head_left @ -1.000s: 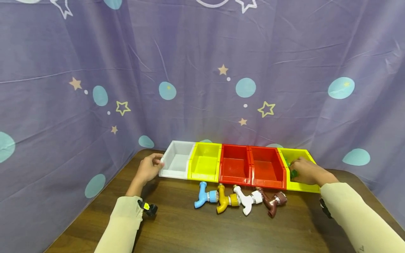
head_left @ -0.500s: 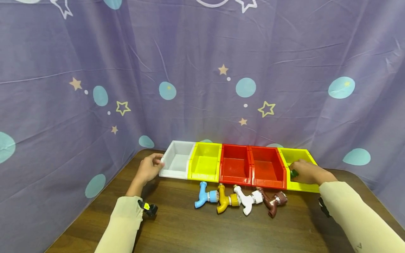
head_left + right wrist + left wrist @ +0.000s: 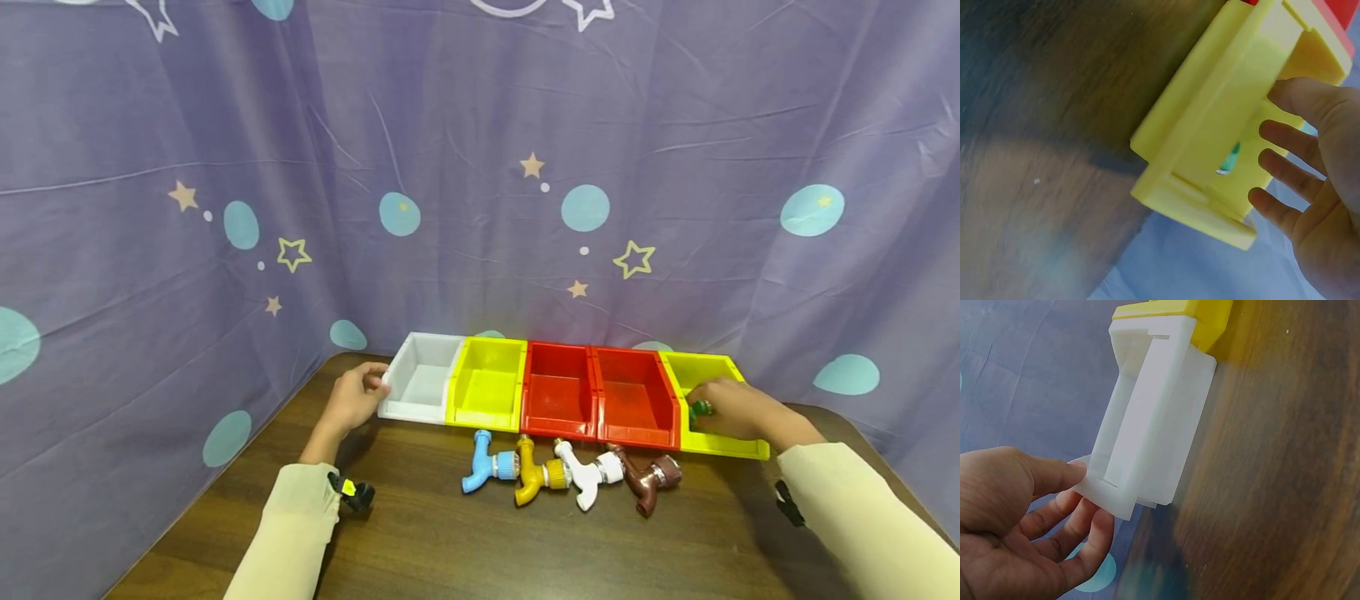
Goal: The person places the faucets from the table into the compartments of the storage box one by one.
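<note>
At the left end of the row, my left hand (image 3: 354, 400) pinches the outer rim of a white bin (image 3: 411, 412). Its thumb lies on top of the rim and the fingers curl beneath, as the left wrist view shows. My right hand (image 3: 727, 408) is over the yellow bin (image 3: 723, 445) at the right end. In the right wrist view its fingers (image 3: 1285, 172) are spread apart with nothing between them. Inside that bin lies a green thing (image 3: 1230, 159) with a whitish end, mostly hidden by the bin's wall and the hand.
Between the end bins stand another yellow bin (image 3: 483, 419) and two red bins (image 3: 558, 431). Before them on the wooden table (image 3: 540, 558) lie a blue tap (image 3: 480, 473), a mustard-yellow tap (image 3: 531, 483), a white tap (image 3: 587, 477) and a maroon tap (image 3: 645, 483). A patterned curtain (image 3: 465, 283) hangs behind.
The right wrist and sleeve have shifted slightly right, and the right hand's fingers have come away from the green thing in the yellow bin. The left hand has stayed on the white bin.
</note>
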{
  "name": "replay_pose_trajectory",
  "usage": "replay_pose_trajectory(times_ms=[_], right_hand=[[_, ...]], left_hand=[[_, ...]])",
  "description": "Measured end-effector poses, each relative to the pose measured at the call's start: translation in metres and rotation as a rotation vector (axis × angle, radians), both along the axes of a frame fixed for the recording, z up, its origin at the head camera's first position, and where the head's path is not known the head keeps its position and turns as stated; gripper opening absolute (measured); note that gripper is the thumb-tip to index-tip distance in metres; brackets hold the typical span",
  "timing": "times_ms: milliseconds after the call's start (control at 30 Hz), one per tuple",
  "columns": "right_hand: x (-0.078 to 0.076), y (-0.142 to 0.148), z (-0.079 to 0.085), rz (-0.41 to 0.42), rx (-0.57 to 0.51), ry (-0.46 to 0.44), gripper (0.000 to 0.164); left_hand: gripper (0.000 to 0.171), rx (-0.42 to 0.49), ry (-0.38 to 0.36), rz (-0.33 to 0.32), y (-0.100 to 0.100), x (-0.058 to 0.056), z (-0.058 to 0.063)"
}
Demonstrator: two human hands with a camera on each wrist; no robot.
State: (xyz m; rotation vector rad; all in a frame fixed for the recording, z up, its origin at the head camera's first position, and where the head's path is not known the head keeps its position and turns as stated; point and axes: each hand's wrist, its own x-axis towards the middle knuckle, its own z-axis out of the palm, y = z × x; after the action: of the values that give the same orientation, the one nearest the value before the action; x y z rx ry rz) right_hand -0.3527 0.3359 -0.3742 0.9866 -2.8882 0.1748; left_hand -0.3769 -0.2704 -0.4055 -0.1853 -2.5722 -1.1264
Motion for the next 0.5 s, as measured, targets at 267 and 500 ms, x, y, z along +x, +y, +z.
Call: replay_pose_trajectory(times_ms=[267, 500], right_hand=[[0.016, 0.003, 0.009, -0.028, -0.012, 0.112, 0.018], [0.030, 0.003, 0.010, -0.004, 0.001, 0.193, 0.020]], left_hand=[[0.038, 0.004, -0.004, 0.002, 0.000, 0.000, 0.001], [0.037, 0.009, -0.010, -0.005, 0.000, -0.001, 0.000]])
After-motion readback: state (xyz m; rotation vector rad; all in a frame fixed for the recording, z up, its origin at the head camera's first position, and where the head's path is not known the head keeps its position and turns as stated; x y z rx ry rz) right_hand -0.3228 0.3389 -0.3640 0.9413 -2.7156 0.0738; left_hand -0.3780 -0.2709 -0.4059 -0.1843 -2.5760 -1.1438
